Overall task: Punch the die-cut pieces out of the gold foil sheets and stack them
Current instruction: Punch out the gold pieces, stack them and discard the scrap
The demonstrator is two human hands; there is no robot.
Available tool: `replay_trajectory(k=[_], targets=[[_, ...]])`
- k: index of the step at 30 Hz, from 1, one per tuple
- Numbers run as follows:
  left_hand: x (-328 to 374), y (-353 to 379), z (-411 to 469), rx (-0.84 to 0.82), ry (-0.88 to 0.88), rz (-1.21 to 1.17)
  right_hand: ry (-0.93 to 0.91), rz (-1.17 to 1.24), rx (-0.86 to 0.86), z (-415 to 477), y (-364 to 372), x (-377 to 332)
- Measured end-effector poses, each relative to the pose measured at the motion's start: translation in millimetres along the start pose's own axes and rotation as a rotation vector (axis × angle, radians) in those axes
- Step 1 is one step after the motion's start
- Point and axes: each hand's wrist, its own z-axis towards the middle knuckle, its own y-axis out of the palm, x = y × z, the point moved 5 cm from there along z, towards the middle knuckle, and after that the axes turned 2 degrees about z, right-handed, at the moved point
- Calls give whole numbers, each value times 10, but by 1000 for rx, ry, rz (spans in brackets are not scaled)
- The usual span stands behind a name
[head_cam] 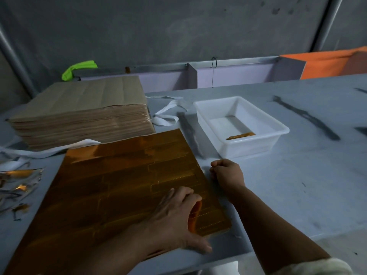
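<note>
- The gold foil sheet (123, 185) lies flat on the worktop (297, 185), turned at a slant. Its near right corner is close to the worktop's near edge, and its left side runs out of view at the bottom.
- My left grip (178, 213) is released. It lies palm-down on the sheet's near right part with the thumb splayed over the near edge.
- My right grip (227, 175) is clenched into a fist on the bare worktop, just beside the sheet's right edge. Nothing shows in it.
- Right of my right forearm the worktop is open as far as the dark smears (305, 118).
- The white tray (252, 147) stands beyond my fist, apart from the sheet. A few gold pieces (240, 135) lie against its near wall.
- A dark strip (188, 132) lies between the sheet and the tray.
- On the far left a thick brown stack (83, 112) sits with its near right corner almost at the sheet's far edge. White bands (168, 114) trail beside it.
- Crumpled foil scraps (17, 181) crowd the left edge.
- The worktop is pale grey and scuffed. Behind it are a low partition, a grey wall (178, 26), a green rag (79, 69) and an orange panel (325, 62).
</note>
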Motion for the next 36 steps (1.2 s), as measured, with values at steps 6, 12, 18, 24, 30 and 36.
replay_trajectory(k=[6,12,18,24,30,36], targets=[[179,-311,327,99,21,101,-6,8,74,17,17,29],[263,-405,609,45,40,243,-61,-33,103,5,9,49],[274,-437,649,11,50,299,-81,-36,111,28,12,57],[235,-469,622,20,80,267,-83,-36,129,36,15,69],[208,-513,593,79,92,270,-90,-26,120,18,7,73],[226,-654,585,213,100,198,-95,-44,110,-6,5,43]])
